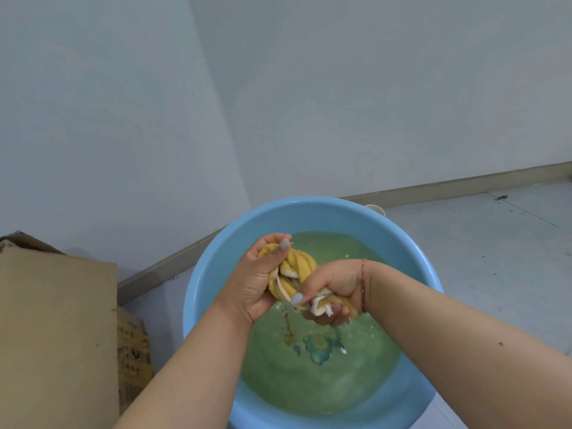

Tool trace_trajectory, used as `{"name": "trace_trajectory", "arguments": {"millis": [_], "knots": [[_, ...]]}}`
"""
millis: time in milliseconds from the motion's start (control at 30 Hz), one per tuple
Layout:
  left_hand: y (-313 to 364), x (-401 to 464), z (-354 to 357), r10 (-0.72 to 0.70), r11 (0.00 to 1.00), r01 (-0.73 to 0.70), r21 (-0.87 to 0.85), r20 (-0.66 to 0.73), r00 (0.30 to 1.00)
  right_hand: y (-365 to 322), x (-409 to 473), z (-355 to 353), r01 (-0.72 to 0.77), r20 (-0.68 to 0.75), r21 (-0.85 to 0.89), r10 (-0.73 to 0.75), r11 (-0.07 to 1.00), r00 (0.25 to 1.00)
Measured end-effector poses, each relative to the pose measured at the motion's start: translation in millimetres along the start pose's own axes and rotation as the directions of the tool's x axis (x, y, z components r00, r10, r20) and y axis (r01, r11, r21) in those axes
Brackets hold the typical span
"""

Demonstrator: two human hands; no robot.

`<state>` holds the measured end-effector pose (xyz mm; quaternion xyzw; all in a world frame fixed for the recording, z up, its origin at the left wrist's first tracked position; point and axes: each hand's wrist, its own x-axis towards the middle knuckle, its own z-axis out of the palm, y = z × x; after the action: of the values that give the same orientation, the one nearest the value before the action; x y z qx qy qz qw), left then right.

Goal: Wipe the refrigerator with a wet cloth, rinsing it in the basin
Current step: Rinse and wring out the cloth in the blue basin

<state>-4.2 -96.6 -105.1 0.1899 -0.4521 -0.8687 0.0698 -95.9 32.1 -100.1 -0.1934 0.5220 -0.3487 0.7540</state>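
A round blue basin (216, 258) stands on the floor, holding cloudy greenish water (325, 376). Above the water I hold a yellow and white cloth (297, 267), twisted into a tight rope between both hands. My left hand (257, 283) grips its upper left end, thumb on top. My right hand (334, 289) clamps the lower right end, palm up, with a red string on the wrist. Drops fall from the cloth into the water. The refrigerator is out of view.
A brown cardboard box (55, 329) stands at the left, close to the basin. A pale wall corner rises behind, with a skirting board (464, 185) along the grey tiled floor (483, 258). A small white rim (375, 208) peeks out behind the basin.
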Motion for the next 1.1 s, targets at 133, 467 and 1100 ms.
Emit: {"name": "trace_trajectory", "arguments": {"millis": [133, 467, 1100], "knots": [[-8, 7, 2, 0.004, 0.994, 0.019, 0.104, -0.214, 0.977, -11, 1, 19, -0.206, -0.496, -0.492, -0.078, 0.846, 0.865], [-42, 35, -10, -0.073, 0.977, 0.185, 0.106, -0.650, 0.757, 11, 34, 28, -0.535, -0.579, -0.800, -0.587, 0.273, 0.566], [-26, 11, 36, -0.161, 0.959, 0.009, -0.282, -0.519, 0.839, -21, 28, 22, 0.858, -0.921, -0.036, -0.351, 0.512, 0.171]]}}
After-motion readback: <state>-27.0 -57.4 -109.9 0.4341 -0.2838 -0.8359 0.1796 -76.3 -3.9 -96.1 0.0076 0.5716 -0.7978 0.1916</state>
